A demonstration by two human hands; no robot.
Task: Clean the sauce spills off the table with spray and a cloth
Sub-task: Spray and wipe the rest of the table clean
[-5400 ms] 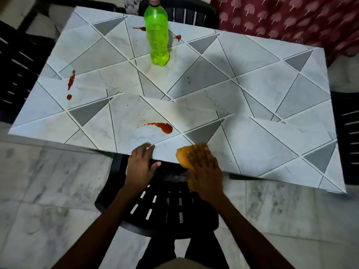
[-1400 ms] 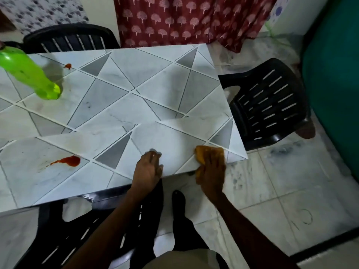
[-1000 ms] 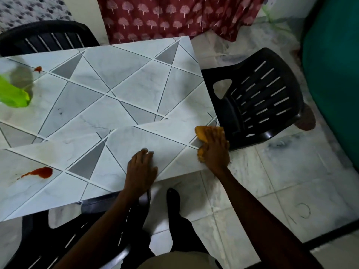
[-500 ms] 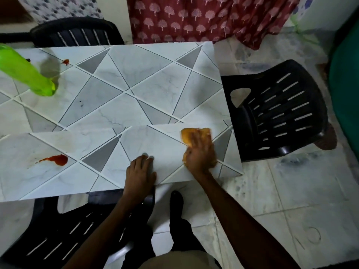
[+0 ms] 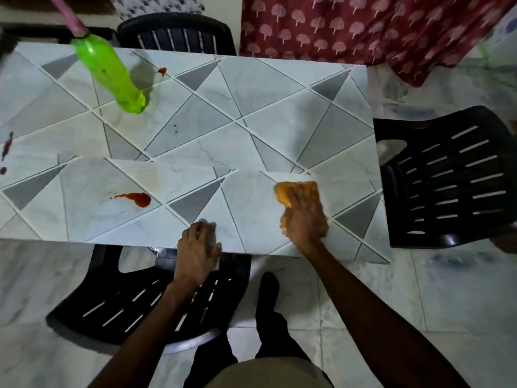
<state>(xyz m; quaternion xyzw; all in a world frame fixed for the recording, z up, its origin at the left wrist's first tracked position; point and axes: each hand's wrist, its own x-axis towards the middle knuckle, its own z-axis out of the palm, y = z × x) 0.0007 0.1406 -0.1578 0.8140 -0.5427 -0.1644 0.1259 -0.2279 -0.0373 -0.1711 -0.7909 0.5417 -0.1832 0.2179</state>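
My right hand [image 5: 305, 217] presses an orange cloth [image 5: 285, 193] flat on the patterned grey table [image 5: 251, 127], near its front right corner. My left hand [image 5: 197, 249] rests on the table's front edge, fingers spread, holding nothing. A red sauce spill [image 5: 135, 198] lies to the left of both hands. A small red spot [image 5: 161, 70] sits at the back, beside the green spray bottle [image 5: 109, 72] with its pink top. Dark red streaks [image 5: 6, 148] mark the far left edge.
A black plastic chair [image 5: 450, 177] stands at the table's right end. Another black chair [image 5: 145, 298] is tucked under the front edge below my left hand, and a third chair [image 5: 179, 32] stands behind the table. A red patterned curtain [image 5: 363, 26] hangs at the back.
My right hand has slid the cloth from the front right corner leftward and further onto the table. My view has swung left, bringing the spill and bottle further in. The left hand stays on the edge.
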